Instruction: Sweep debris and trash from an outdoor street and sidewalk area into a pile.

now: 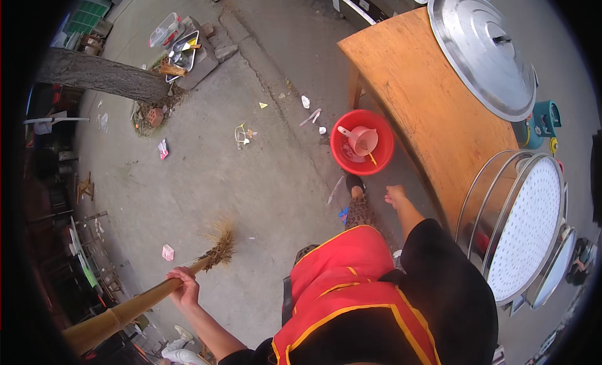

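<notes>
My left hand (183, 286) closed around broom (147, 296) handle, fingers wrapped tight; straw head of broom low over grey pavement (251, 177), just beside pink scrap (167, 252). More litter scattered further away, near tree trunk (103, 76). My red apron (351, 283) in middle. Red basin (362, 142) on ground with pink funnel (365, 139) inside, next to wooden table (426, 95). My right hand (395, 194) empty, hangs free near table edge, fingers loosely curled. Big steel lid (483, 51) on table, steel steamer pot (520, 227) at right
</notes>
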Demonstrator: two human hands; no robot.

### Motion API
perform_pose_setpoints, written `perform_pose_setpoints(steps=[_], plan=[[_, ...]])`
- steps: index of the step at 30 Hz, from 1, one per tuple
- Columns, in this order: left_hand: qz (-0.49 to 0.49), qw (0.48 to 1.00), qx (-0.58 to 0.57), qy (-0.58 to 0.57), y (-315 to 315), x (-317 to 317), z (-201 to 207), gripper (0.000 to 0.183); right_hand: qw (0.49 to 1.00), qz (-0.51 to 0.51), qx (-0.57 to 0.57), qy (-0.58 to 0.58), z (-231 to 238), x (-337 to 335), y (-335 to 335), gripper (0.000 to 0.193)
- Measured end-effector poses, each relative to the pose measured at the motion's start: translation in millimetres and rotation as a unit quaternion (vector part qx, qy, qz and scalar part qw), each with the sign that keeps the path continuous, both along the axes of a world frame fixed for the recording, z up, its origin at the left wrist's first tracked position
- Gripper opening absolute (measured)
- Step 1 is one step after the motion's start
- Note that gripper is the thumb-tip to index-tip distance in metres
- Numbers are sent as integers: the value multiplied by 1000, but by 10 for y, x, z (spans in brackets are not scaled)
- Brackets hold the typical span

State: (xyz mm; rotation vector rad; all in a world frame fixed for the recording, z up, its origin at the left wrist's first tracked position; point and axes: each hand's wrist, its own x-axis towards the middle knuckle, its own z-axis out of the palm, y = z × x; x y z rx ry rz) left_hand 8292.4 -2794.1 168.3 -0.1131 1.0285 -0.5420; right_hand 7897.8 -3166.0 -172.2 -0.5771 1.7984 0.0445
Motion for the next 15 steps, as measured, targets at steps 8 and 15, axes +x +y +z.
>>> perform_pose_setpoints(steps=[8,15], plan=[[-18,873,445,-200,-743,-254,124,19,989,-123,56,53,-1534,351,-532,44],[-42,899,427,-88,-966,-243,51,13,953,-289,-19,-89,-2253,115,-648,43]])
